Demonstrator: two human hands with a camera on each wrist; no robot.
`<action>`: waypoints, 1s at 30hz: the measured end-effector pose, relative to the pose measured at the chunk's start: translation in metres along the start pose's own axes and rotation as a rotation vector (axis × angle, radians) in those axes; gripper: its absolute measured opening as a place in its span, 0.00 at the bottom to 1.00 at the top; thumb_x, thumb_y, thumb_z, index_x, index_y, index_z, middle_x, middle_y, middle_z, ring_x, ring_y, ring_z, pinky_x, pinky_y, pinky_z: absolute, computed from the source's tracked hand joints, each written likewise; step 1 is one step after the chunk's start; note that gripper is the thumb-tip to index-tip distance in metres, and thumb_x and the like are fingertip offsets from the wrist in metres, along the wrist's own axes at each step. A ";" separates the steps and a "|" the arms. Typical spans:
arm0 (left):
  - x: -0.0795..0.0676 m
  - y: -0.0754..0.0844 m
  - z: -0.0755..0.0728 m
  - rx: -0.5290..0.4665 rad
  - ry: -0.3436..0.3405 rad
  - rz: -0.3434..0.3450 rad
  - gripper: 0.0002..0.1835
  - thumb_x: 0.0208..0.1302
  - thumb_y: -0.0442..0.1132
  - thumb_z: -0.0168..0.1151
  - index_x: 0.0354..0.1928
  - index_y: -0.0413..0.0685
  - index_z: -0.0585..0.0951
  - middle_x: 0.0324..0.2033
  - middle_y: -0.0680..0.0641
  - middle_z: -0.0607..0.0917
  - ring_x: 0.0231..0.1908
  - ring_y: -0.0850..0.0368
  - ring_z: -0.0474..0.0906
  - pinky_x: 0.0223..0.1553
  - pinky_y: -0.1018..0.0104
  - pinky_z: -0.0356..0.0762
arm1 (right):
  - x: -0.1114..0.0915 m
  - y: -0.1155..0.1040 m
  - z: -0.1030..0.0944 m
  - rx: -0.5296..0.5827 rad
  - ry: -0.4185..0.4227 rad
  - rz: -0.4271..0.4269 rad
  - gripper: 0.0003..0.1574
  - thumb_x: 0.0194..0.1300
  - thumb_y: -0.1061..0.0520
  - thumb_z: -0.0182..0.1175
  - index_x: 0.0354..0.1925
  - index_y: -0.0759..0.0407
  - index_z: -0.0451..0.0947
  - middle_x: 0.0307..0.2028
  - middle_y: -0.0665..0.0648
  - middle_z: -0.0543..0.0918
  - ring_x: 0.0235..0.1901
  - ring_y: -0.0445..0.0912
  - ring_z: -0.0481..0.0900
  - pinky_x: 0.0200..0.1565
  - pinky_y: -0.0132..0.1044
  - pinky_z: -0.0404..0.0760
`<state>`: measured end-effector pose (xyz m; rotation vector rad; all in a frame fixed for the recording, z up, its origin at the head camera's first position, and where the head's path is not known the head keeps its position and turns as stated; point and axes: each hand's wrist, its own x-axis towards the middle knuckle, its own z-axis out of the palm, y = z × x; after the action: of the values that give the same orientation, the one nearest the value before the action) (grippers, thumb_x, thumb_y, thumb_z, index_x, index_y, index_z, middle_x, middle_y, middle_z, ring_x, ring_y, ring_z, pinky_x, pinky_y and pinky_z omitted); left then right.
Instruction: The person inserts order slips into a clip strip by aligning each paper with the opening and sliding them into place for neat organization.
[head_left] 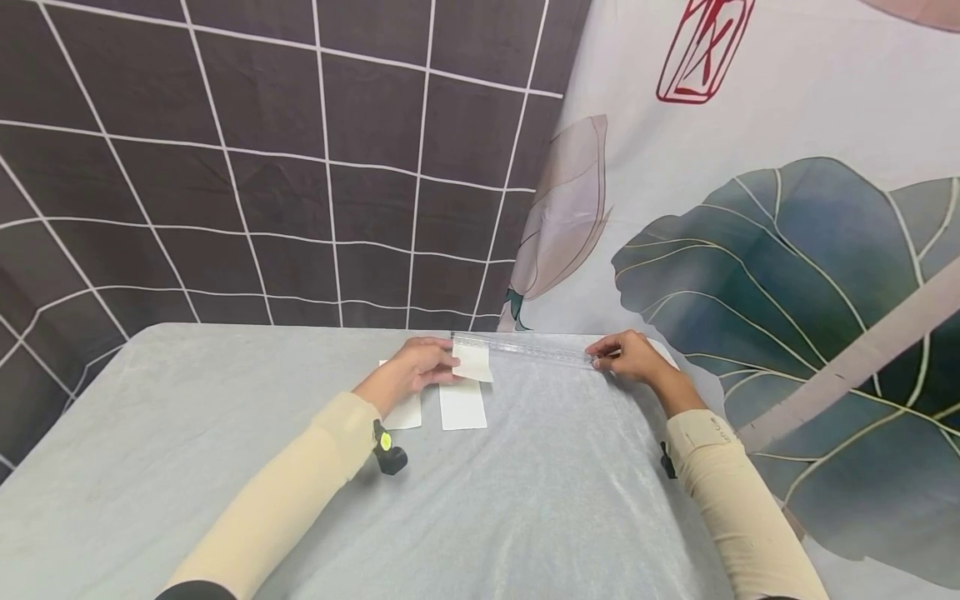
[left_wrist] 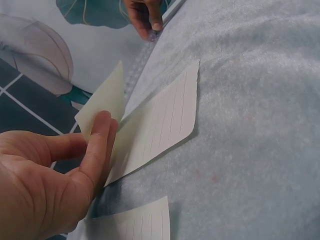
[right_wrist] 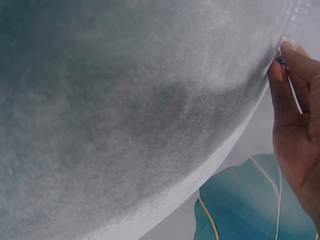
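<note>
My left hand (head_left: 420,364) pinches a small cream paper slip (head_left: 472,360) between thumb and fingers. In the left wrist view this slip (left_wrist: 105,100) stands tilted up over a lined paper piece (left_wrist: 165,115) on the table. Another lined paper piece (left_wrist: 137,222) lies nearer that wrist, partly under the left hand in the head view. My right hand (head_left: 628,354) pinches the right end of a clear plastic strip (head_left: 528,350) that looks like a ruler. The strip runs along the table's far edge, its left end beside or behind the held slip; which one I cannot tell.
A pale grey cloth covers the table (head_left: 525,500). Behind it hang a dark curtain (head_left: 262,192) with white grid lines and a white curtain (head_left: 630,167) printed with leaves. The right hand is close to the table's far right corner.
</note>
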<state>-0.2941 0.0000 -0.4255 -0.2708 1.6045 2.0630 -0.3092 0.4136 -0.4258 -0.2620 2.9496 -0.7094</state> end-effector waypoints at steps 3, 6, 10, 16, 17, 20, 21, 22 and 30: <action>0.000 0.000 0.002 0.013 0.006 -0.002 0.35 0.76 0.15 0.56 0.83 0.30 0.66 0.77 0.24 0.74 0.77 0.27 0.75 0.75 0.44 0.84 | 0.000 -0.001 -0.001 0.002 -0.001 -0.008 0.14 0.72 0.63 0.73 0.54 0.62 0.94 0.53 0.65 0.95 0.53 0.58 0.91 0.52 0.45 0.90; 0.001 0.000 0.003 0.028 0.013 -0.004 0.36 0.75 0.16 0.57 0.83 0.30 0.66 0.77 0.25 0.74 0.77 0.28 0.76 0.75 0.46 0.85 | 0.000 -0.002 -0.002 0.005 -0.001 -0.011 0.14 0.72 0.63 0.73 0.54 0.62 0.94 0.53 0.65 0.95 0.52 0.58 0.91 0.52 0.48 0.91; 0.001 -0.001 0.005 0.047 0.020 -0.003 0.36 0.75 0.16 0.58 0.83 0.32 0.67 0.76 0.25 0.75 0.76 0.29 0.77 0.74 0.46 0.86 | 0.000 -0.002 -0.002 0.006 -0.003 -0.011 0.14 0.72 0.63 0.73 0.54 0.62 0.94 0.53 0.65 0.95 0.53 0.59 0.91 0.54 0.51 0.92; 0.000 -0.002 0.008 0.082 0.020 0.009 0.36 0.74 0.16 0.58 0.83 0.32 0.68 0.73 0.24 0.78 0.70 0.32 0.83 0.72 0.47 0.87 | -0.002 -0.003 -0.003 0.011 -0.004 -0.012 0.14 0.72 0.64 0.73 0.54 0.63 0.94 0.52 0.65 0.95 0.52 0.58 0.91 0.53 0.50 0.92; 0.000 -0.003 0.009 0.086 0.019 0.008 0.37 0.74 0.16 0.59 0.83 0.32 0.68 0.73 0.25 0.78 0.70 0.33 0.83 0.72 0.47 0.87 | -0.002 -0.003 -0.003 0.012 -0.004 -0.013 0.14 0.72 0.64 0.73 0.54 0.63 0.94 0.52 0.65 0.95 0.52 0.58 0.91 0.52 0.49 0.92; 0.001 -0.003 0.010 0.085 0.012 0.006 0.37 0.74 0.16 0.58 0.83 0.32 0.67 0.74 0.25 0.77 0.70 0.33 0.82 0.73 0.46 0.86 | -0.001 -0.002 -0.002 0.013 -0.004 -0.016 0.14 0.71 0.64 0.73 0.54 0.63 0.93 0.52 0.65 0.95 0.52 0.58 0.91 0.52 0.47 0.92; 0.001 -0.004 0.010 0.082 0.008 0.004 0.37 0.74 0.16 0.58 0.84 0.32 0.67 0.75 0.25 0.76 0.72 0.32 0.82 0.74 0.46 0.86 | -0.001 -0.002 -0.002 0.013 -0.005 -0.015 0.14 0.71 0.64 0.73 0.54 0.63 0.93 0.52 0.65 0.96 0.52 0.58 0.91 0.52 0.48 0.92; 0.002 -0.004 0.011 0.078 0.004 0.001 0.37 0.74 0.16 0.58 0.84 0.32 0.67 0.76 0.25 0.75 0.73 0.31 0.80 0.74 0.45 0.85 | -0.001 -0.001 -0.002 0.013 -0.004 -0.015 0.14 0.71 0.64 0.73 0.54 0.63 0.94 0.52 0.65 0.96 0.52 0.58 0.91 0.52 0.49 0.92; 0.006 -0.004 0.018 0.093 -0.003 -0.009 0.37 0.74 0.16 0.59 0.83 0.32 0.67 0.71 0.27 0.78 0.68 0.35 0.84 0.73 0.46 0.86 | -0.002 -0.002 -0.001 0.014 -0.008 -0.002 0.14 0.72 0.63 0.73 0.54 0.63 0.93 0.53 0.65 0.95 0.54 0.59 0.91 0.56 0.54 0.93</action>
<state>-0.2946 0.0195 -0.4270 -0.2416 1.6883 1.9745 -0.3075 0.4122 -0.4236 -0.2659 2.9366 -0.7269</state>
